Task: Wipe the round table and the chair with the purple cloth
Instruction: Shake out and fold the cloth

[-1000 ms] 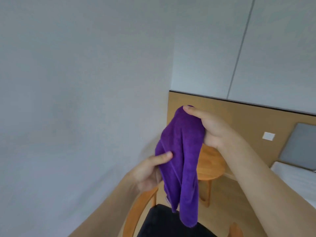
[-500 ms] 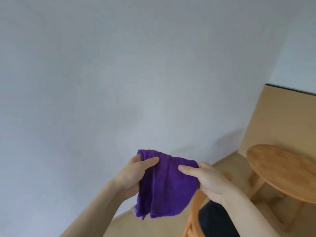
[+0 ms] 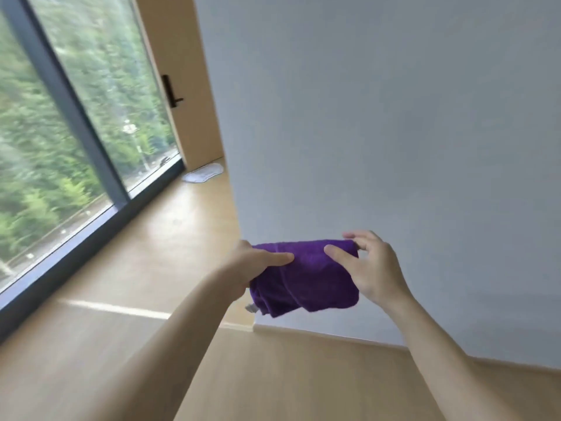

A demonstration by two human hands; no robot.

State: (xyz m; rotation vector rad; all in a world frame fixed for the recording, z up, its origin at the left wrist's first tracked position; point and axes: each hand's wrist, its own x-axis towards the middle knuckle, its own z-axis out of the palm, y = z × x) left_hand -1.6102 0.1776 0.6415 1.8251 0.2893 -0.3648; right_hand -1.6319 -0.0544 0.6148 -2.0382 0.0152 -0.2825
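The purple cloth [image 3: 306, 278] hangs folded in the air in front of me, held between both hands at chest height. My left hand [image 3: 252, 265] grips its left edge, thumb lying across the front. My right hand [image 3: 368, 268] pinches the right edge, thumb on the front and fingers behind the top corner. A small white tag hangs from the cloth's lower left corner. The round table and the chair are out of view.
A grey wall [image 3: 394, 117] stands straight ahead, its corner just left of the cloth. A tall window [image 3: 60, 132] fills the left side. A wooden door [image 3: 179, 86] with a black handle is at the far end, a white mat [image 3: 203, 174] before it. Wooden floor [image 3: 136, 268] runs underneath.
My view has swung left, so the round table and chair have left the frame and the window and door appeared. The cloth went from hanging long to a spread fold between both hands.
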